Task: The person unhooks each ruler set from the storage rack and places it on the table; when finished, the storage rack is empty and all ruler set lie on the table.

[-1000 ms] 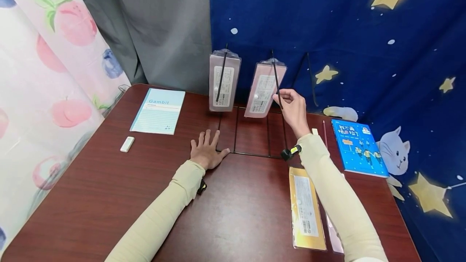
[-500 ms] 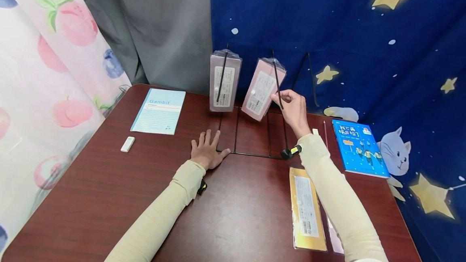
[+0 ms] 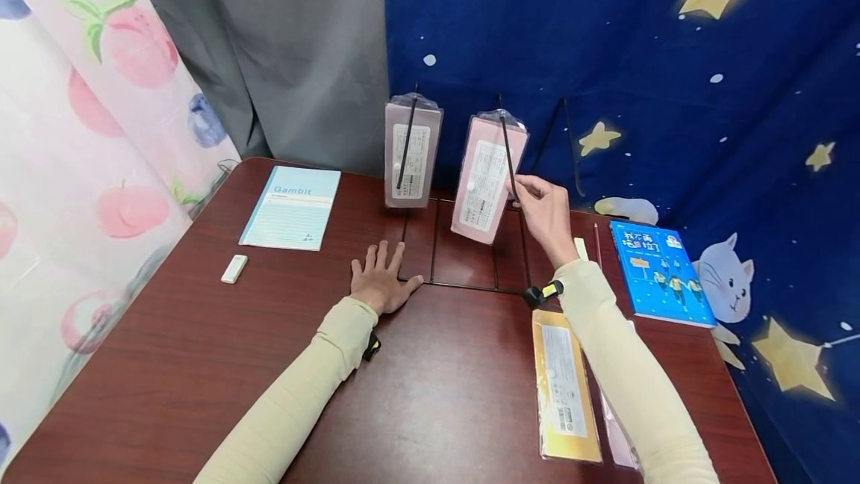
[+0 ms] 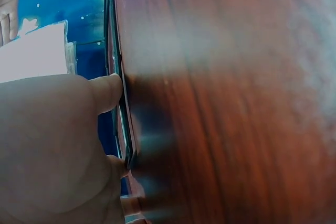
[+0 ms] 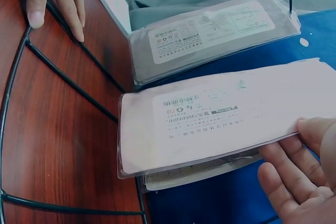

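Now my right hand (image 3: 547, 215) is pinching the pink packet (image 3: 487, 178) by its right edge, grip together on it, while it's hanging on the middle hook (image 3: 508, 151)! At its eight o'clock, my left hand (image 3: 378, 286) is lying spread by the rack (image 3: 470, 287). I'm judging two hooks filled: the grey packet (image 3: 418, 163) is hanging at nine. The third hook (image 3: 573, 151) is showing bare at three; the yellow packet (image 3: 566, 387) and a pale packet (image 3: 621, 443) are lying loose at five.
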`<state>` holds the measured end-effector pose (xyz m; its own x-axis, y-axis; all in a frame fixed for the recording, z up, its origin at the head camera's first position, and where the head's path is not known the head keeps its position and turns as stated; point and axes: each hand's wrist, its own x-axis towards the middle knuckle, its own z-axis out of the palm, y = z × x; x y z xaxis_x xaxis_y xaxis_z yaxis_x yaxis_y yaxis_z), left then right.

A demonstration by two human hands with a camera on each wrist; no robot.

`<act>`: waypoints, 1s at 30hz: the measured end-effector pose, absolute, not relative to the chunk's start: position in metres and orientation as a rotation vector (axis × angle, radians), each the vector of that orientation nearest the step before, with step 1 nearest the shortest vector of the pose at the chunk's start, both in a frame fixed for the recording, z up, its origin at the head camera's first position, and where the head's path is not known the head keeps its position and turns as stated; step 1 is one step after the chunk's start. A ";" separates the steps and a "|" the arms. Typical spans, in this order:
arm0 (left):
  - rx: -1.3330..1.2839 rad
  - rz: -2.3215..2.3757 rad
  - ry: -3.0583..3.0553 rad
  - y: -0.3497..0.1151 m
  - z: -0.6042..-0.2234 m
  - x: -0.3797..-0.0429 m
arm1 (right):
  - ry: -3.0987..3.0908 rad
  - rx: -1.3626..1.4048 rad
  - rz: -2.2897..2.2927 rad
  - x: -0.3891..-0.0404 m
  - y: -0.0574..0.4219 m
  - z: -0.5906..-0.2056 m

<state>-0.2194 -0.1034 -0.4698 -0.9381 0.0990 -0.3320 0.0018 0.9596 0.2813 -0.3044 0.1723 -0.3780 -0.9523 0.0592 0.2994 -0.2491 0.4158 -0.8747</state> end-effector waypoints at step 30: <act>0.075 0.399 2.777 -0.103 -0.473 -0.220 | -2.276 0.179 1.905 -0.276 0.176 -0.376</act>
